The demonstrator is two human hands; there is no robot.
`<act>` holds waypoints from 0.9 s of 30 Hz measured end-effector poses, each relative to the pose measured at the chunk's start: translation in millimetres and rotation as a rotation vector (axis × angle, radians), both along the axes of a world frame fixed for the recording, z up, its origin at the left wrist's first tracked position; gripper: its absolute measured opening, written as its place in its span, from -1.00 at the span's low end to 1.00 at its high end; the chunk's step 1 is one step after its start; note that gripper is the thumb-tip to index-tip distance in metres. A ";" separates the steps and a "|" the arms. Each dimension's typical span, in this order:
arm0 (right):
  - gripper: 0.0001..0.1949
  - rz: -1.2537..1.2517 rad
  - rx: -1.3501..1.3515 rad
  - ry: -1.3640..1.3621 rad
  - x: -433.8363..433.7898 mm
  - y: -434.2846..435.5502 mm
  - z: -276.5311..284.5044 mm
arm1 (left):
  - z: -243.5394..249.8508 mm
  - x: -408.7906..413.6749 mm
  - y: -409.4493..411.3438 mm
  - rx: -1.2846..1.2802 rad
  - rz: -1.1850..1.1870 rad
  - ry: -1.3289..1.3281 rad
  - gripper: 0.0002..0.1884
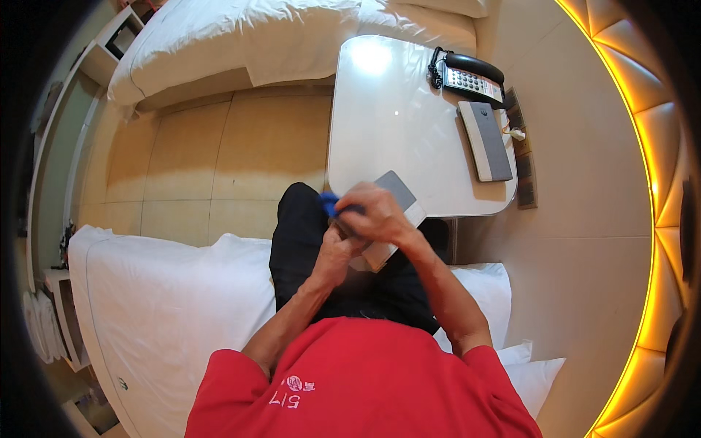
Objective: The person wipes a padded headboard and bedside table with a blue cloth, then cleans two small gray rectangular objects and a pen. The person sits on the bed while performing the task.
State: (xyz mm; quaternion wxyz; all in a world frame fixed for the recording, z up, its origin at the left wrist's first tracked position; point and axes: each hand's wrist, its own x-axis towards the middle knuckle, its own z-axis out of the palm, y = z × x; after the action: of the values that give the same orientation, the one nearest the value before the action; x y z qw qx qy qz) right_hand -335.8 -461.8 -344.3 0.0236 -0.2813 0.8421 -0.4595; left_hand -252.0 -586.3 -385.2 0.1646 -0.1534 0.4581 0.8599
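Above my lap, my right hand (375,211) is closed on a small blue object (328,203), blurred, perhaps a cloth or a cap. Just below it, my left hand (334,252) grips a dark object (345,227) that sits between the two hands and is mostly hidden by the fingers. Under and beside my right hand lies a flat grey and off-white case or box (402,191), slanting from the corner of the white table (372,126) towards my lap. My right hand and wrist cover its middle.
A black corded telephone (473,76) and another grey and off-white box (484,141) stand on the table's right side. Wall sockets (526,180) are beside them. A white-covered bed (219,49) is beyond, and white bedding (175,295) lies around where I sit.
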 end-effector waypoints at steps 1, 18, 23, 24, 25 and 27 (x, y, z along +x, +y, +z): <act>-0.86 0.093 -0.063 0.016 5.9 -12.0 3.5 | -1.2 3.5 -2.5 -0.069 0.000 0.025 -0.50; -0.92 -0.145 0.102 0.124 -4.4 -12.4 -2.4 | -24.4 12.1 -8.1 -0.022 0.039 0.131 -0.47; -0.88 -0.344 0.410 0.260 -36.1 66.2 -40.1 | -10.0 13.3 -14.6 -0.184 -0.060 0.148 -0.49; -0.87 -0.371 0.402 0.128 -36.1 68.3 -29.3 | -8.9 13.1 -11.9 -0.231 -0.075 0.158 -0.49; -0.87 -0.405 0.395 -0.009 -32.0 69.3 -19.2 | -8.6 12.4 -9.6 -0.221 -0.077 0.178 -0.49; -0.87 -0.362 0.344 0.057 -29.1 70.5 -7.5 | -9.1 13.2 -7.1 -0.207 -0.089 0.208 -0.50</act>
State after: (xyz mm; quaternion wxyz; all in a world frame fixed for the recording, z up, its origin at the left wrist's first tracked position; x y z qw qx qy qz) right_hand -364.9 -391.3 -351.9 -0.0354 -0.1305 0.9450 -0.2979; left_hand -238.8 -593.4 -394.2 0.1375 -0.0593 0.5650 0.8114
